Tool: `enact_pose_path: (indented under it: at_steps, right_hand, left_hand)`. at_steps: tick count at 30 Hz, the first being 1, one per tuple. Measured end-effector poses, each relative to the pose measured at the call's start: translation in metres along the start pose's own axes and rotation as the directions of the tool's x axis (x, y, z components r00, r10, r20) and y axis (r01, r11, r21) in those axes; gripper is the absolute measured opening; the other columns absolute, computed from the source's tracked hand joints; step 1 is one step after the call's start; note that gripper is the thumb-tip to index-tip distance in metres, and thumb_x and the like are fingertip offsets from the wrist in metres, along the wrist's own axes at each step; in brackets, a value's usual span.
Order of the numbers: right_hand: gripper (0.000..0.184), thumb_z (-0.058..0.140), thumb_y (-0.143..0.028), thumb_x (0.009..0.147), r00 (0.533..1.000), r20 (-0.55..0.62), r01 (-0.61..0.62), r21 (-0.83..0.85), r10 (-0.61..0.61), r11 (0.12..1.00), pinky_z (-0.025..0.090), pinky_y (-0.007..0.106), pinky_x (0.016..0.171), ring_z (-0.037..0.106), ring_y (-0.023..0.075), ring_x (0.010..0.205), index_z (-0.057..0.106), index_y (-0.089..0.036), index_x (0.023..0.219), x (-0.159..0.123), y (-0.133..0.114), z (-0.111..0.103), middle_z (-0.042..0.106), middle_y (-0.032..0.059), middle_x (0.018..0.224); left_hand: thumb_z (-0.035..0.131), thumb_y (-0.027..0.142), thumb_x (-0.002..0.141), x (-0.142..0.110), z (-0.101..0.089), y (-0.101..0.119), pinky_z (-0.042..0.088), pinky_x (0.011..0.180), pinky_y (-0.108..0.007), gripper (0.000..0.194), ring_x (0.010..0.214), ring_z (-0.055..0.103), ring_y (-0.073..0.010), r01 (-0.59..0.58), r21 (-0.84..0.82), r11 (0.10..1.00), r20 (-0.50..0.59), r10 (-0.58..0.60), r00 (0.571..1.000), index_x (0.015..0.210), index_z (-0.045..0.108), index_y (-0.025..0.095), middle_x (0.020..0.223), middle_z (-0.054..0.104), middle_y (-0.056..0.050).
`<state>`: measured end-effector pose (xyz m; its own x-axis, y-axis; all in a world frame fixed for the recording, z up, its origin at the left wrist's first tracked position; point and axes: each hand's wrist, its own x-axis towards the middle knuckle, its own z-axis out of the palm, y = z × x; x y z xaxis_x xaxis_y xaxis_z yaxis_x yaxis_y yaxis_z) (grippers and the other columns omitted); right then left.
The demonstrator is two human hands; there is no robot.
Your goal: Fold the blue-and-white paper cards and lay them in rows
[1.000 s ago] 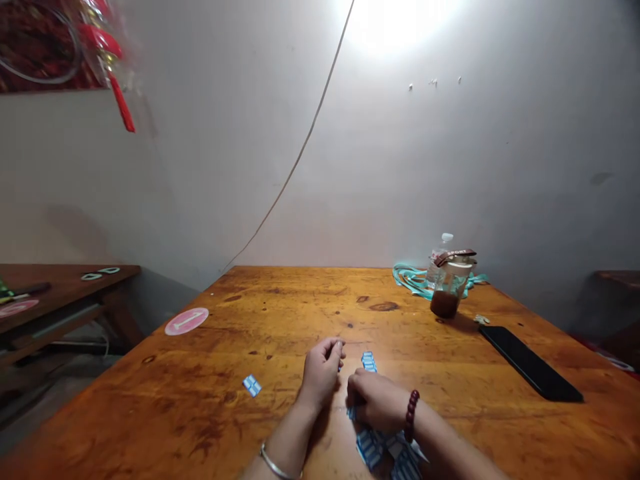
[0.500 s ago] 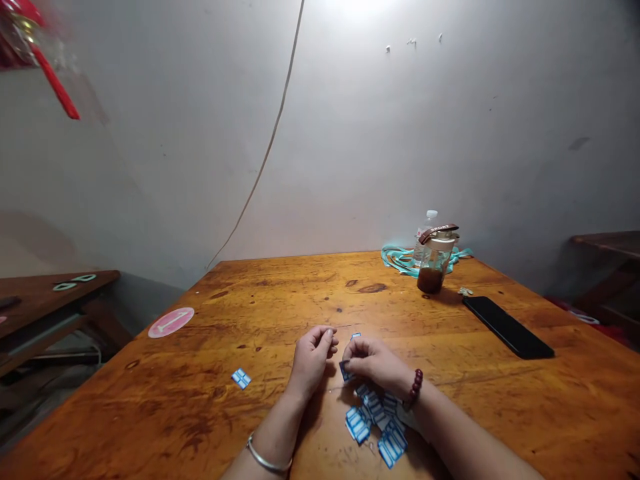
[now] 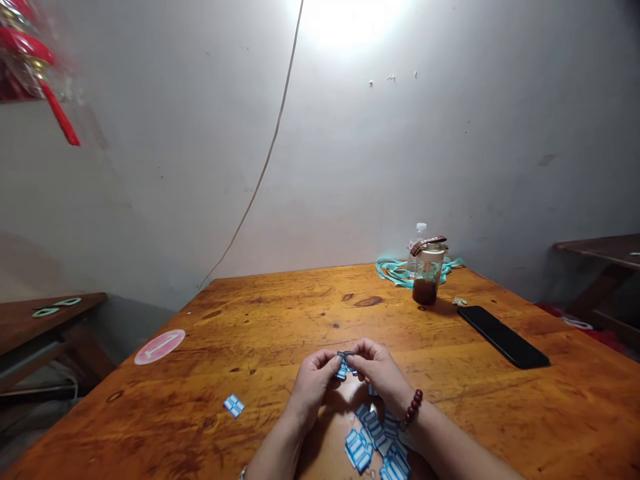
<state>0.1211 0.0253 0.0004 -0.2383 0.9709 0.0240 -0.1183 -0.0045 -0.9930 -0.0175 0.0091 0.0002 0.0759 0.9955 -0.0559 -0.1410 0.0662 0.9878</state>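
My left hand (image 3: pixel 313 381) and my right hand (image 3: pixel 380 373) meet above the table, thumbs and fingertips pinched. Between them is a small blue-and-white card (image 3: pixel 343 368), its dark upper edge showing at the fingertips. Whether this is one card or two side by side, I cannot tell. Below my right wrist lies a loose pile of similar blue-and-white cards (image 3: pixel 359 448), overlapping and partly hidden by the forearm. Another such card (image 3: pixel 233 405) lies alone to the left of my left forearm.
A black phone (image 3: pixel 503 337) lies at the right. Behind it stand a tumbler of brown drink (image 3: pixel 426 283) and a clear bottle (image 3: pixel 421 230), beside turquoise straps (image 3: pixel 390 272). A pink round sticker (image 3: pixel 160 347) marks the left side of the wooden table (image 3: pixel 280 300).
My right hand has lifted from the pile with a card and moved left to my left hand. Both hands now pinch at the same spot. The camera view has shifted too.
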Motion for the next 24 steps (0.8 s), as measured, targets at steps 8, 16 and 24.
enact_pose_path:
  at_steps: [8,16,24]
  right_hand:
    - [0.019,0.059,-0.028,0.063,0.998,-0.053,-0.017,-0.001,0.016,1.0,0.028,0.015,0.039,0.04,0.0044,0.043,0.044,-0.017,0.061,-0.001,0.006,0.006,0.05,-0.0058,0.053]
    - [0.025,0.054,-0.039,0.069,0.995,0.016,-0.102,0.037,0.102,0.994,0.019,0.015,0.033,0.031,0.0025,0.034,0.039,-0.019,0.066,-0.002,0.002,0.003,0.041,-0.0083,0.051]
    - [0.014,0.053,-0.03,0.068,0.975,0.185,0.021,-0.638,0.126,0.77,0.029,0.016,0.044,0.042,0.0058,0.05,0.053,-0.016,0.07,0.001,-0.023,-0.047,0.052,-0.0031,0.061]
  left_hand:
    - [0.061,0.034,0.069,-0.001,0.002,-0.005,0.037,0.051,-0.016,0.024,0.057,0.051,-0.0076,0.037,-0.15,0.988,0.003,-0.037,0.999,0.077,0.061,0.012,0.068,0.059,-0.003]
    - [0.067,0.026,0.064,-0.004,0.008,0.0,0.04,0.056,-0.016,0.02,0.06,0.053,-0.0078,0.034,-0.17,0.985,0.046,-0.027,0.999,0.079,0.062,0.013,0.069,0.061,-0.002]
    - [0.066,0.026,0.062,0.004,-0.004,-0.002,0.037,0.048,-0.014,0.02,0.054,0.051,-0.0055,0.001,-0.153,0.988,-0.127,-0.021,0.992,0.077,0.059,0.014,0.064,0.056,0.001]
